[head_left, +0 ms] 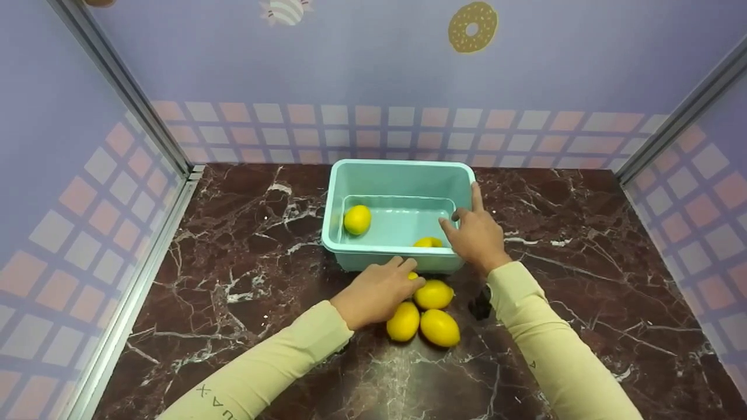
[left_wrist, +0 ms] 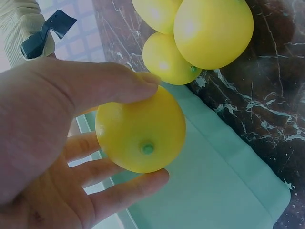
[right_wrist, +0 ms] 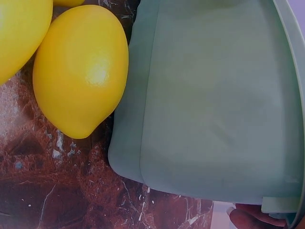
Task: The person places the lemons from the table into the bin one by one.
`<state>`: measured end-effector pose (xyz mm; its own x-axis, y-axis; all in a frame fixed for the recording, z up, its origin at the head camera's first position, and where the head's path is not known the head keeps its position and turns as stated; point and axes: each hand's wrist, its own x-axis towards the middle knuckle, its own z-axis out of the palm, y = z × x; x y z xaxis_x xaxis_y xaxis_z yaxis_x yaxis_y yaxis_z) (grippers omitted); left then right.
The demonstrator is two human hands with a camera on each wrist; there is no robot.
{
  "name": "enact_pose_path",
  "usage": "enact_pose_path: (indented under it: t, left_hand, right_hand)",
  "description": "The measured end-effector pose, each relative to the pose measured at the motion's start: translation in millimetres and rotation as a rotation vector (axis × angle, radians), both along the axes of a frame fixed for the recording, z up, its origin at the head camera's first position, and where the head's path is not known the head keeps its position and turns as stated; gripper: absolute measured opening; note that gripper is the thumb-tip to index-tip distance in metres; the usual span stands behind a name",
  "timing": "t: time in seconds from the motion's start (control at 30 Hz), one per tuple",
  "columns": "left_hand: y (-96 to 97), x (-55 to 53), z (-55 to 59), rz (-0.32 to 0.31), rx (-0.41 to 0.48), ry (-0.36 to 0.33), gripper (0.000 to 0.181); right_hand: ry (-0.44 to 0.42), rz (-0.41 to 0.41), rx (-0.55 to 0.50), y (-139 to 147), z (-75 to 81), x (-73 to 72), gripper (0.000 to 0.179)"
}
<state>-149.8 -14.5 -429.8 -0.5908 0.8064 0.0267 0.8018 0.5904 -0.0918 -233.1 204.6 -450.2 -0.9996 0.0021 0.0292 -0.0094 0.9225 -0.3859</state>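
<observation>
My left hand (head_left: 379, 290) is at the front wall of a pale green plastic bin (head_left: 402, 164). It holds a lemon (left_wrist: 140, 131) between thumb and fingers; from the head, most of that lemon is hidden behind the hand. Beside it on the table lie three more lemons, one (head_left: 433, 294) close to the bin and two (head_left: 402, 322) nearer the front. My right hand (head_left: 480, 236) grips the bin's right rim near the front corner, with some fingers outside the wall. Inside the bin, one lemon (head_left: 357, 220) rests at the left, and yellow fruit (head_left: 428, 241) shows partly behind the front rim.
The table (head_left: 245, 326) is dark red marble with white veins. A patterned back wall (head_left: 385, 70) stands close behind the bin, and side walls (head_left: 70, 245) enclose the table left and right. A dark clip (left_wrist: 47, 33) sits at the right sleeve.
</observation>
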Motion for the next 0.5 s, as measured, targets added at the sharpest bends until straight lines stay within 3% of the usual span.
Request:
enact_pose_path:
  t: [0.5]
  left_hand:
    - [0.3,1.9,8.5,-0.013,-0.022,0.017,0.031]
  right_hand:
    - [0.034,0.012,0.004,-0.2,-0.7,2.4,0.051]
